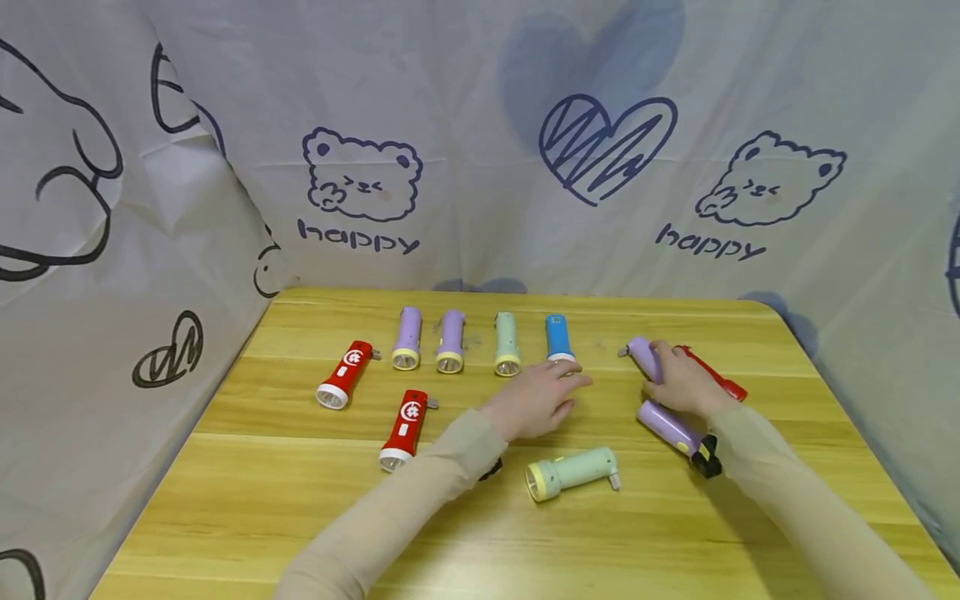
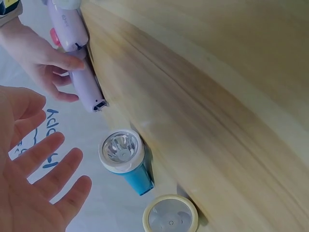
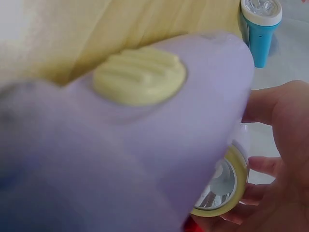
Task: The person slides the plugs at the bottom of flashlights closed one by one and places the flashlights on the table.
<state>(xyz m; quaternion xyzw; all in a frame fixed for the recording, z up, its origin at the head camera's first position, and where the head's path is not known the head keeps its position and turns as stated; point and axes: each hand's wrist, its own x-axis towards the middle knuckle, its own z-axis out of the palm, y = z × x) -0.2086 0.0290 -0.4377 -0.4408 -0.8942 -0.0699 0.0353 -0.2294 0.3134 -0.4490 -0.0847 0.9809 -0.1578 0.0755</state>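
My right hand (image 1: 686, 379) grips a purple flashlight (image 1: 642, 357) at the right of the table; in the left wrist view the thumb lies over its body. Just nearer to me, a second purple flashlight (image 1: 670, 427) lies by the wrist and fills much of the right wrist view (image 3: 193, 106). A red flashlight (image 1: 716, 375) is partly hidden behind that hand. My left hand (image 1: 536, 400), fingers spread and holding nothing, hovers in front of a blue flashlight (image 1: 557, 335) with a white head. Its palm and fingers show in the left wrist view (image 2: 43, 179).
Along the back stand two purple flashlights (image 1: 407, 333) (image 1: 452, 337) and a green one (image 1: 507, 337). Two red flashlights (image 1: 348, 371) (image 1: 405, 425) lie at the left. Another green flashlight (image 1: 577, 471) lies between my forearms. A printed cloth (image 1: 465, 192) hangs behind the table.
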